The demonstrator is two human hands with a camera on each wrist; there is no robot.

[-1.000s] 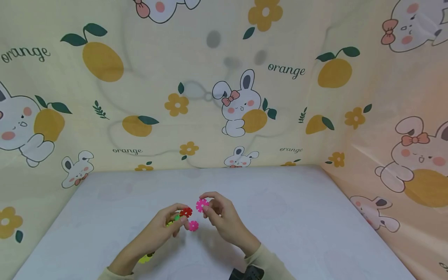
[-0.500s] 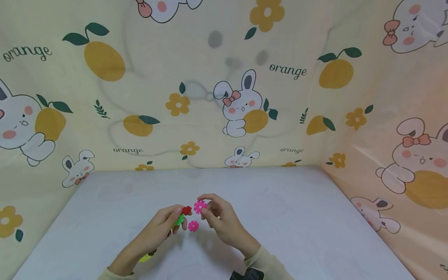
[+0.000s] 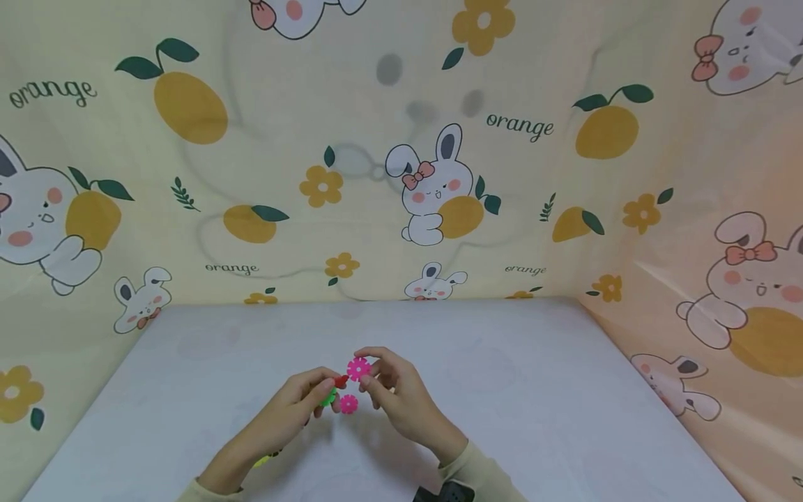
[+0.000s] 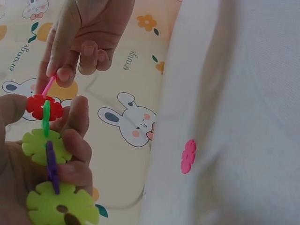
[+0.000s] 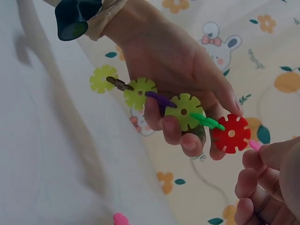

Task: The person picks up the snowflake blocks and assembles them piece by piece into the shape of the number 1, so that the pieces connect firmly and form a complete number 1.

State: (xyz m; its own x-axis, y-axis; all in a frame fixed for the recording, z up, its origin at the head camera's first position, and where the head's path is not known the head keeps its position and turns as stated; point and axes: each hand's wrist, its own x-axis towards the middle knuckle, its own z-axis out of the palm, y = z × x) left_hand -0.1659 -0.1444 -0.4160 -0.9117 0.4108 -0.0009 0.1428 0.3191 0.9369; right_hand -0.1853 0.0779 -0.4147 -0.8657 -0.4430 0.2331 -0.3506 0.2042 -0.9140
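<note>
My left hand (image 3: 285,404) grips a chain of interlocked notched plastic snowflake discs between thumb and fingers. At its end is a red disc (image 5: 226,139), joined to a green disc (image 5: 206,121). Behind these come a yellow-green disc (image 5: 191,105), a purple disc (image 5: 161,99) and several more, trailing along the palm toward the wrist. Between thumb and index finger my right hand (image 3: 404,397) pinches a pink disc (image 3: 353,364). That pink disc meets the red disc's edge in both wrist views, roughly crosswise to it.
Another pink disc (image 4: 188,157) lies on the white tabletop (image 3: 533,390) below the hands. A cloth (image 3: 376,230) printed with rabbits and oranges rises behind the table and along its sides. A dark device (image 5: 75,21) sits on the left wrist.
The red disc has turned from face-on to nearly edge-on in the left fingers. The pink disc in my right hand has shifted slightly left, up against the red one.
</note>
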